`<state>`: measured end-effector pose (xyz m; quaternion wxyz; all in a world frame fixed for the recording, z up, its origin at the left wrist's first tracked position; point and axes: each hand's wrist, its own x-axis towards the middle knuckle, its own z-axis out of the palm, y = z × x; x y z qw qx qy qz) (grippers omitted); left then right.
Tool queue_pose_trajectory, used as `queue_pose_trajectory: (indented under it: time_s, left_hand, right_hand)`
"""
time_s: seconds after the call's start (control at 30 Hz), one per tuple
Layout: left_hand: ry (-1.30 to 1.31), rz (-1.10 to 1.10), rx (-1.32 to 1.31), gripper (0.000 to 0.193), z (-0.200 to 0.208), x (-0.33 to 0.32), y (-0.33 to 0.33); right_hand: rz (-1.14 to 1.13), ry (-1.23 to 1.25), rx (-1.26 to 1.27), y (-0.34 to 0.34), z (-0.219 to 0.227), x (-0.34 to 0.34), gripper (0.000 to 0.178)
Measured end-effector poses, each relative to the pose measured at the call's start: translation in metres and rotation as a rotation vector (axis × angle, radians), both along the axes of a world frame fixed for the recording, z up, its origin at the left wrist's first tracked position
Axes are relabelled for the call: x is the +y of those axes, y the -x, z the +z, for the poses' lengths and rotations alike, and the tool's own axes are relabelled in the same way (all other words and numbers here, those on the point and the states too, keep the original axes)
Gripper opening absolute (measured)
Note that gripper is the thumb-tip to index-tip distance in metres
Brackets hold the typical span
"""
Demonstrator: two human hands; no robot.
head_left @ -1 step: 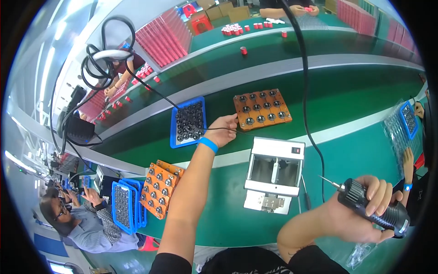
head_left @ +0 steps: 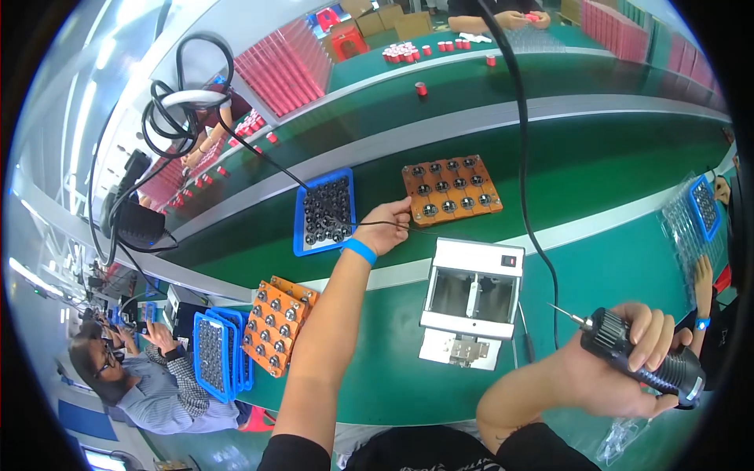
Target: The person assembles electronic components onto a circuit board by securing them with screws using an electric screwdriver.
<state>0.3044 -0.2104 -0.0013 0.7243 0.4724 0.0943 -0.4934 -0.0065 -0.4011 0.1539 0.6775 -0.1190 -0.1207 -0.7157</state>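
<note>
My left hand [head_left: 385,226] reaches forward, its fingers closed at the near left edge of an orange fixture board [head_left: 433,202]. Rows of round, dark metal-and-black parts sit in that board. A thin black cord passes by the fingers. My right hand [head_left: 609,365] is wrapped round a black electric screwdriver [head_left: 613,337], whose thin bit points up and left. Between my arms stands a white screw feeder [head_left: 473,323] with a dark window and a metal block at its front. Left of my hand, a blue tray [head_left: 299,228] holds many small black parts.
More orange boards [head_left: 275,326] lean beside stacked blue trays [head_left: 220,357] at left. A black cable [head_left: 525,157] hangs down in front. Red cylindrical parts [head_left: 421,89] lie on the far line. Co-workers are at left, right and back; a coiled cable [head_left: 188,102] hangs upper left.
</note>
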Motion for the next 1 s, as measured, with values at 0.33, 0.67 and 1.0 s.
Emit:
queue_pose_trajectory:
  time_s: [0.33, 0.67, 1.0]
  left_hand:
    - [0.075, 0.298, -0.451, 0.03, -0.013, -0.001, 0.035]
    - [-0.163, 0.702, -0.604, 0.021, 0.04, 0.126, 0.158]
    - [-0.111, 0.749, -0.509, 0.013, 0.024, 0.233, 0.325]
  right_hand:
    - [0.079, -0.035, -0.066, 0.006, 0.005, 0.003, 0.059]
    - [0.276, 0.179, -0.18, 0.029, 0.019, 0.029, 0.061]
    - [0.238, 0.32, -0.023, 0.06, 0.026, 0.07, 0.071]
